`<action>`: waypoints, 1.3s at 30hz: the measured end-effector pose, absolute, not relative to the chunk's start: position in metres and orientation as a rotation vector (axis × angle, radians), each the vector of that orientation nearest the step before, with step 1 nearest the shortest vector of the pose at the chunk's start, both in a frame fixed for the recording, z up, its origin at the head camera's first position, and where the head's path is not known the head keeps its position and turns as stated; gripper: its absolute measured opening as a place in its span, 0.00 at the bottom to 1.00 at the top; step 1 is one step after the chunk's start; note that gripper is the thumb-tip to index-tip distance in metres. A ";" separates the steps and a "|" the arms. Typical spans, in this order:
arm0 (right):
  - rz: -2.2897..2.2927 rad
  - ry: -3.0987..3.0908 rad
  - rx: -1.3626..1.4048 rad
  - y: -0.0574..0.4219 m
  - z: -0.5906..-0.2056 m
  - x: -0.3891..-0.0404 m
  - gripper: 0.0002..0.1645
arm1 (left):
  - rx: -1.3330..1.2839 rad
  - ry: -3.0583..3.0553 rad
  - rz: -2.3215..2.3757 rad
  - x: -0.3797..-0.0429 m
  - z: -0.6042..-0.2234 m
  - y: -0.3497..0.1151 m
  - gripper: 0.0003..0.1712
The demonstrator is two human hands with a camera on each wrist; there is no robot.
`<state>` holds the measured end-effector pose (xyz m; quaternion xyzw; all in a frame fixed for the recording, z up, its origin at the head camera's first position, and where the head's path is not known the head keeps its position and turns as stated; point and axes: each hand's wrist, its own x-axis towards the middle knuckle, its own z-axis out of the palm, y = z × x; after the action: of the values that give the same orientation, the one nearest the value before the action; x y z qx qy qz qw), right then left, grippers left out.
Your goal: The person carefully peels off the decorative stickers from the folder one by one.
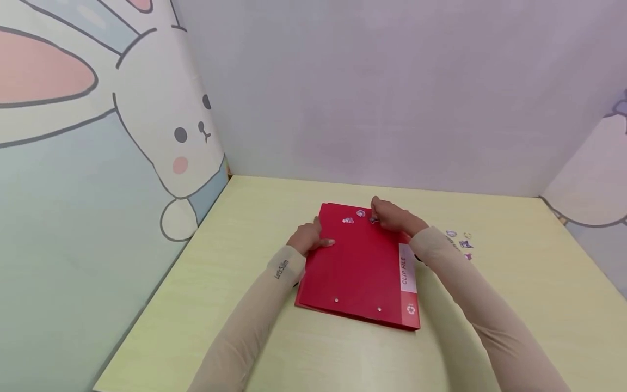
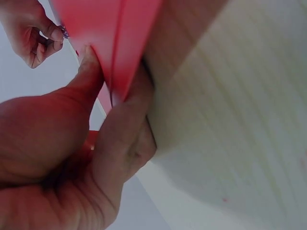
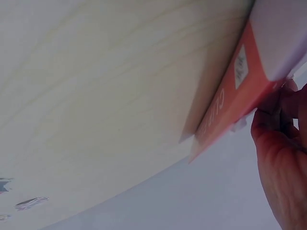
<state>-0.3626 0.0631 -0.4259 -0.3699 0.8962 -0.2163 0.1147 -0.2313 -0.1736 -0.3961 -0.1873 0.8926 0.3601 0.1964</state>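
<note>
A red clip file [image 1: 360, 261] lies on the table, a white "CLIP FILE" label down its right side. My left hand [image 1: 307, 237] grips its left edge. In the left wrist view the thumb [image 2: 90, 62] presses on the cover and the other fingers go underneath. Over the top right corner, my right hand [image 1: 389, 215] pinches a small dark sticker [image 1: 374, 220] close against the cover. Two more small stickers sit left of it near the top edge, a whitish one [image 1: 348, 220] and a roundish one [image 1: 361, 213].
Right of the file, partly behind my right sleeve, several loose stickers [image 1: 465, 244] lie on the pale wooden table [image 1: 514, 283]. A plain wall [image 1: 372, 109] rises behind the table. The left wall carries a cartoon rabbit [image 1: 161, 103].
</note>
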 end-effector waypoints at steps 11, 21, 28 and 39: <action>-0.682 2.650 -1.125 0.070 -0.423 -0.357 0.19 | -0.473 2.554 0.975 -0.229 -0.397 -0.175 0.59; -0.714 2.646 -1.129 0.072 -0.428 -0.357 0.14 | -0.459 2.564 1.009 -0.226 -0.399 -0.175 0.57; -0.708 2.644 -1.117 0.074 -0.425 -0.355 0.15 | -0.505 2.513 1.074 -0.228 -0.399 -0.176 0.59; -0.765 2.698 -1.074 0.091 -0.415 -0.357 0.13 | -0.481 2.538 1.010 -0.232 -0.398 -0.176 0.59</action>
<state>-0.3567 0.0906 -0.4155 -0.3567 0.8964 -0.2540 0.0692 -0.2317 -0.1757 -0.3985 -0.1704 0.8997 0.3580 0.1828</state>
